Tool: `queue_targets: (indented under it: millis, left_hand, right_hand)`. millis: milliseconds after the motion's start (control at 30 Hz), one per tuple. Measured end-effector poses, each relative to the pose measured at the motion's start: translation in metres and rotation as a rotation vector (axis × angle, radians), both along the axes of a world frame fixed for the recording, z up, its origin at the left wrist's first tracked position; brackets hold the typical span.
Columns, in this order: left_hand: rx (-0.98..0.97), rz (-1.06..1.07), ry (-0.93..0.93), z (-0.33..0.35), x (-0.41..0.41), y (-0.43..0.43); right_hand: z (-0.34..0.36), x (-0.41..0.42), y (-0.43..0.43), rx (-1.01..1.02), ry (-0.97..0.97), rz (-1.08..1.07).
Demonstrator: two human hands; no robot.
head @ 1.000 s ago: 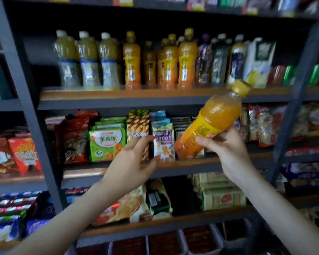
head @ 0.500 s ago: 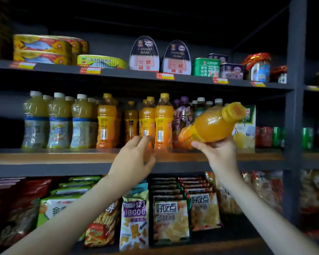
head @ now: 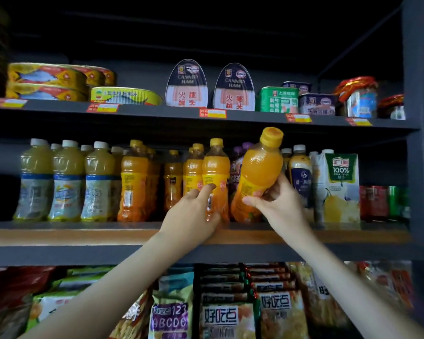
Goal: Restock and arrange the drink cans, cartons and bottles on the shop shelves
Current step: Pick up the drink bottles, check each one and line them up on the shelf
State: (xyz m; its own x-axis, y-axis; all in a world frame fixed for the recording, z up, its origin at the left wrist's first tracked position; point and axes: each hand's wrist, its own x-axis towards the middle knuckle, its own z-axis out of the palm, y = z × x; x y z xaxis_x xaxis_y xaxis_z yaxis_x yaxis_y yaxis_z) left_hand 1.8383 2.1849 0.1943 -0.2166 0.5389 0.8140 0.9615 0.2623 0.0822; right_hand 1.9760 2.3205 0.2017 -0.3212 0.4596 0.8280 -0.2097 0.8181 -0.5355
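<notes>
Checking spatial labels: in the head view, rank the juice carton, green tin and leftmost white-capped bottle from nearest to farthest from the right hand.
1. The juice carton, just right of the right hand, same shelf.
2. The green tin, on the shelf above.
3. The leftmost white-capped bottle, far left end.

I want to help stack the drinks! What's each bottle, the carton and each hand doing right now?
Held bottle: tilted, cap on, full of orange drink.
Right hand: grips the held bottle low down.
Shelf bottle: upright on the shelf, cap on.
Left hand: grips the shelf bottle.
Carton: upright, closed.
Pale yellow bottles: upright in a row, caps on.
</notes>
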Motion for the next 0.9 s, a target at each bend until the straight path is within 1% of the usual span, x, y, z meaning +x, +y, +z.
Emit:
queue_targets:
  millis: [133, 267, 333, 433, 500, 533, 600, 633, 700, 733, 767, 833, 900]
  left_hand:
    - [-0.051, -0.002, 0.026, 0.002, -0.009, 0.006]
    - [-0.085, -0.034, 0.037, 0.012, -0.016, 0.007]
    - [-0.075, -0.035, 0.057, 0.017, -0.024, 0.006]
    - [-0.057, 0.004, 0.146, 0.024, -0.044, -0.006]
    - [-0.059, 0.071, 0.234, 0.028, -0.067, -0.020]
    - [-0.065, 0.111, 0.295, 0.032, -0.081, -0.030]
    - [-0.076, 0.203, 0.445, 0.041, -0.113, -0.050]
    - [-0.068, 0.244, 0.509, 0.046, -0.131, -0.058]
    - [-0.064, 0.275, 0.613, 0.054, -0.172, -0.075]
    - [-0.102, 0.290, 0.642, 0.058, -0.188, -0.082]
    - [-0.145, 0.311, 0.656, 0.061, -0.202, -0.090]
    - [-0.196, 0.338, 0.652, 0.063, -0.221, -0.100]
    - [-0.218, 0.342, 0.653, 0.063, -0.232, -0.101]
  right_hand:
    - [0.001, -0.013, 0.000, -0.034, -0.103, -0.103]
    - [0.018, -0.023, 0.000, -0.019, -0.328, -0.285]
    - [0.019, -0.029, -0.001, -0.015, -0.410, -0.310]
    - [0.017, -0.033, -0.006, -0.055, -0.458, -0.332]
    - [0.017, -0.033, -0.013, -0.069, -0.460, -0.363]
    - [0.016, -0.034, -0.017, -0.011, -0.442, -0.434]
    - [0.011, -0.045, -0.029, 0.238, -0.347, -0.632]
    - [0.010, -0.054, -0.042, 0.384, -0.287, -0.670]
    - [0.011, -0.082, -0.067, 0.608, -0.232, -0.629]
    - [0.013, -0.098, -0.077, 0.648, -0.259, -0.587]
    - [0.017, -0.117, -0.084, 0.633, -0.302, -0.537]
    - [0.028, -0.155, -0.089, 0.551, -0.415, -0.469]
    - [0.040, -0.191, -0.088, 0.511, -0.519, -0.467]
